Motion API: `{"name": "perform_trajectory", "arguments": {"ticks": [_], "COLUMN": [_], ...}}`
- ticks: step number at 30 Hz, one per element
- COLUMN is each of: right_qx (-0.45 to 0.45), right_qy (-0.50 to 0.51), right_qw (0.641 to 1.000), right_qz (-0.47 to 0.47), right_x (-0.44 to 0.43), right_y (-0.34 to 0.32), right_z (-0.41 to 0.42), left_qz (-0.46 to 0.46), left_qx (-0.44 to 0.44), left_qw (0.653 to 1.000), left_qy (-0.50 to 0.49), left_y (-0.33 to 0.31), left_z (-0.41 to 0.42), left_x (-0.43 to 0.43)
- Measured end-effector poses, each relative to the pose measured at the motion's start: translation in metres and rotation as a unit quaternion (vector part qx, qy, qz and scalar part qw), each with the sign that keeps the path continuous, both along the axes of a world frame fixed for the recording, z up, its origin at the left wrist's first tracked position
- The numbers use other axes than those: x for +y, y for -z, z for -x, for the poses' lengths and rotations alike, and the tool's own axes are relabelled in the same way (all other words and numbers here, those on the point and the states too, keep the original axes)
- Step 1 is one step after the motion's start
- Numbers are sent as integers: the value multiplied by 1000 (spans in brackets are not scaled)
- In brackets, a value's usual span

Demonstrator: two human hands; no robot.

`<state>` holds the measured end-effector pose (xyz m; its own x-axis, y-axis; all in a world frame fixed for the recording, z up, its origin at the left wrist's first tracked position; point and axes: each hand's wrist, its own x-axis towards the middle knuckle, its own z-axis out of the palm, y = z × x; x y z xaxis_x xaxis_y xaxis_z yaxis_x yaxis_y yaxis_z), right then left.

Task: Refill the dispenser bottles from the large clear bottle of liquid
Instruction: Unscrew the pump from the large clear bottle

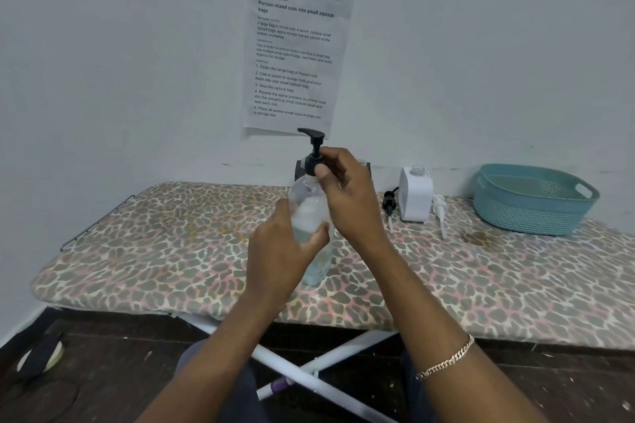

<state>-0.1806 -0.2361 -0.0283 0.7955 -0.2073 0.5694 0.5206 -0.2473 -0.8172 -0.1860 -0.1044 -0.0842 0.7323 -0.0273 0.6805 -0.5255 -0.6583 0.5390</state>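
On a leopard-print padded surface [137, 251], the left hand [278, 251] grips a clear plastic dispenser bottle [311, 216] while the right hand [347, 196] pinches its black pump collar [313, 161], best turned squarely with the bottle upright.

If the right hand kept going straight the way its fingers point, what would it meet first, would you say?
The right hand points left at the black pump collar on the clear bottle, which its fingers already pinch; nothing lies between.
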Motion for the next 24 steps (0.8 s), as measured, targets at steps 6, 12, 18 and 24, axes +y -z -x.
{"name": "perform_trajectory", "arguments": {"ticks": [6, 12, 18, 24], "right_qx": [11, 2, -15, -5], "right_qy": [-21, 57, 74, 7], "right_qw": [999, 998, 997, 1000], "right_qz": [-39, -9, 2, -2], "right_x": [-4, 12, 15, 3], "right_y": [-2, -7, -6, 2], "right_z": [6, 4, 1, 0], "left_qz": [-5, -9, -9, -9], "left_qx": [-9, -6, -3, 1], "left_qw": [1000, 1000, 1000, 1000], "left_qy": [-2, -4, 3, -4], "left_y": [-2, -2, -2, -2], "left_z": [3, 2, 2, 1], "left_x": [-1, -1, 0, 0]}}
